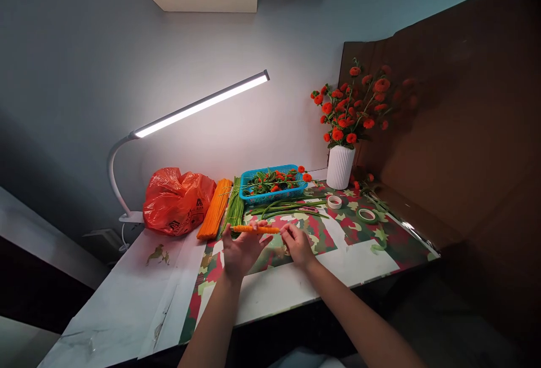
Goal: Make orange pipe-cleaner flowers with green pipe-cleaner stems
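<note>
An orange, spiral-looking pipe cleaner [255, 229] is held level above the table between my two hands. My left hand [242, 252] is turned palm up, with the pipe cleaner lying across its fingers and its thumb near the left end. At the right end, my right hand [298, 245] pinches the tip between thumb and fingers. Just beyond my left hand lie a bundle of orange pipe cleaners [214, 210] and a bundle of green ones [234, 207].
A blue basket [242, 194] contains red flowers and green stems. Loose green stems [283, 207], white tape [334, 202] and green tape [367, 216] lie nearby. Behind stand a white vase [340, 168] of red flowers, a red plastic bag [175, 202] and a lit lamp [203, 104].
</note>
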`<state>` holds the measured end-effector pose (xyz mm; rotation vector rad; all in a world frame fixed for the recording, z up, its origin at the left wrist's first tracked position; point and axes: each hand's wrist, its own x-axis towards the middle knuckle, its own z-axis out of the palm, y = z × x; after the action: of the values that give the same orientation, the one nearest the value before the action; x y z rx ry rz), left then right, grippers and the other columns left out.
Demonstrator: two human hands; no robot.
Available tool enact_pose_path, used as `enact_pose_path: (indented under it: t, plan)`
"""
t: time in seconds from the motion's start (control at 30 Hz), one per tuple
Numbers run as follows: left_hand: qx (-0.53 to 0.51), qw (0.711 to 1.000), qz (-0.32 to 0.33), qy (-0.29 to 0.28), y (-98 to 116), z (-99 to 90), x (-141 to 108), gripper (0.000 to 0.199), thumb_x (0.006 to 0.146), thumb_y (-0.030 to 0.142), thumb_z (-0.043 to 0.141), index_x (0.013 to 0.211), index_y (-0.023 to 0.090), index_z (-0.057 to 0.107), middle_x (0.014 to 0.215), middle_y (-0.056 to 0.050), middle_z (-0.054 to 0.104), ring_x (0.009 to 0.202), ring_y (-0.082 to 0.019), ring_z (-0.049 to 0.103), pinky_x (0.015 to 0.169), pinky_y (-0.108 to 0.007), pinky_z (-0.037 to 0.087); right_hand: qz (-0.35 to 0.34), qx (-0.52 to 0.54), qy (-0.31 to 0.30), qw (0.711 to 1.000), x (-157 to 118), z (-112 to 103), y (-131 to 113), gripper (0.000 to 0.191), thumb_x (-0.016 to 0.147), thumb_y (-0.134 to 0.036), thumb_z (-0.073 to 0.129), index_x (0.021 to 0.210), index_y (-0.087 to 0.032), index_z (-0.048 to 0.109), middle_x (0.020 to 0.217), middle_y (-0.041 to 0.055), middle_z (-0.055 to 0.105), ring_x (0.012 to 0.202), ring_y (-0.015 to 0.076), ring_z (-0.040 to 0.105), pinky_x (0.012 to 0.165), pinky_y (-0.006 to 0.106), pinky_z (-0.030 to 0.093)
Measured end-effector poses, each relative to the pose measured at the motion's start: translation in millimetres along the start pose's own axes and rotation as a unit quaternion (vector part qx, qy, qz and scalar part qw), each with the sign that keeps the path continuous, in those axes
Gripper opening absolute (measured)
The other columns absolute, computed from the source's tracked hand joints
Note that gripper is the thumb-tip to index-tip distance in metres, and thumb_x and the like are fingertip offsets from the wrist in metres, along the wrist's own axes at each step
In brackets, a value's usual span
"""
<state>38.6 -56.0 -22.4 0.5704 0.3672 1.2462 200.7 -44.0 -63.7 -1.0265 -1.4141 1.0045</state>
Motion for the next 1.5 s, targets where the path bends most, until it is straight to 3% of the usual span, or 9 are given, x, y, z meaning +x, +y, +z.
enact_pose_path:
  t: [0.07,0.17,0.3,0.4,0.6,0.8,0.97,1.23,1.5]
  plan:
    - [0.050,0.998,0.030,0.035,-2.9,-4.3,4.5,0.044,0.079,0.057,0.049,0.077,0.016,0.064,0.095,-0.009,0.065,0.098,-0.025,0.056,0.080,-0.037,0.046,0.055,0.098,-0.004,0.994,3.1,-2.6,-0.6,0.037,0.078,-0.055,0.050,0.068,-0.020,0.048,0.053,-0.0046,0.047,0.042,0.0082,0.039,0.043,0.022,0.033]
    - [0.064,0.982,0.127,0.125,-4.9,-14.0,12.9,0.025,0.080,0.042,0.058,0.079,0.019,0.066,0.082,-0.003,0.067,0.078,-0.017,0.061,0.070,-0.030,0.048,0.098,0.186,0.006,0.978,5.2,-5.6,-4.3,0.040,0.070,-0.057,0.061,0.071,-0.018,0.052,0.057,-0.0027,0.056,0.042,0.0081,0.046,0.044,0.022,0.040]
    - [0.063,0.939,0.225,0.250,-4.4,-23.1,19.6,0.020,0.069,0.035,0.073,0.075,0.016,0.068,0.068,0.001,0.065,0.061,-0.008,0.058,0.059,-0.019,0.046,0.133,0.196,-0.013,0.971,3.6,-4.7,-6.7,0.045,0.058,-0.057,0.072,0.071,-0.016,0.059,0.058,-0.0004,0.062,0.046,0.0102,0.055,0.050,0.024,0.047]
    - [0.090,0.917,0.270,0.280,-5.0,-23.7,20.3,0.030,0.061,0.040,0.079,0.075,0.015,0.069,0.067,0.001,0.065,0.058,-0.007,0.057,0.057,-0.017,0.046,0.160,0.179,-0.066,0.968,1.3,-2.1,-3.1,0.046,0.056,-0.057,0.074,0.072,-0.015,0.062,0.061,0.0011,0.065,0.048,0.0119,0.059,0.051,0.025,0.049]
    - [0.164,0.901,0.286,0.282,-10.8,-26.1,21.9,0.038,0.057,0.044,0.080,0.077,0.014,0.071,0.071,-0.001,0.067,0.062,-0.009,0.058,0.061,-0.020,0.048,0.181,0.193,-0.129,0.956,-1.5,1.6,3.2,0.047,0.055,-0.055,0.076,0.075,-0.014,0.065,0.061,0.0021,0.067,0.050,0.0146,0.063,0.055,0.028,0.052]
    - [0.232,0.915,0.240,0.228,-21.1,-26.6,22.1,0.043,0.058,0.050,0.077,0.079,0.013,0.073,0.074,-0.005,0.069,0.070,-0.015,0.062,0.065,-0.025,0.051,0.159,0.205,-0.101,0.961,-3.1,6.0,-3.8,0.045,0.051,-0.054,0.079,0.068,-0.015,0.065,0.060,0.0012,0.066,0.054,0.0149,0.064,0.060,0.030,0.053]
    - [0.300,0.903,0.231,0.202,-27.3,-18.6,19.4,0.041,0.060,0.052,0.075,0.077,0.015,0.074,0.075,-0.007,0.070,0.069,-0.018,0.062,0.058,-0.025,0.048,0.137,0.203,-0.083,0.966,-4.0,7.7,-5.7,0.043,0.054,-0.054,0.077,0.070,-0.016,0.065,0.062,0.0012,0.066,0.057,0.0166,0.064,0.063,0.033,0.054]
    - [0.353,0.888,0.229,0.185,-32.8,-15.1,17.5,0.043,0.061,0.055,0.073,0.079,0.016,0.076,0.071,-0.004,0.068,0.055,-0.011,0.051,0.053,-0.023,0.042,0.119,0.222,-0.078,0.965,-2.7,10.0,-2.9,0.043,0.054,-0.052,0.078,0.072,-0.014,0.066,0.062,0.0020,0.067,0.057,0.0158,0.063,0.064,0.033,0.054]
    - [0.334,0.904,0.201,0.176,-36.5,-16.2,19.8,0.044,0.060,0.056,0.073,0.078,0.015,0.075,0.065,-0.002,0.064,0.051,-0.011,0.050,0.049,-0.022,0.041,0.124,0.237,-0.064,0.961,-3.0,14.0,-3.2,0.041,0.054,-0.051,0.079,0.069,-0.015,0.065,0.060,0.0013,0.065,0.055,0.0157,0.062,0.060,0.032,0.053]
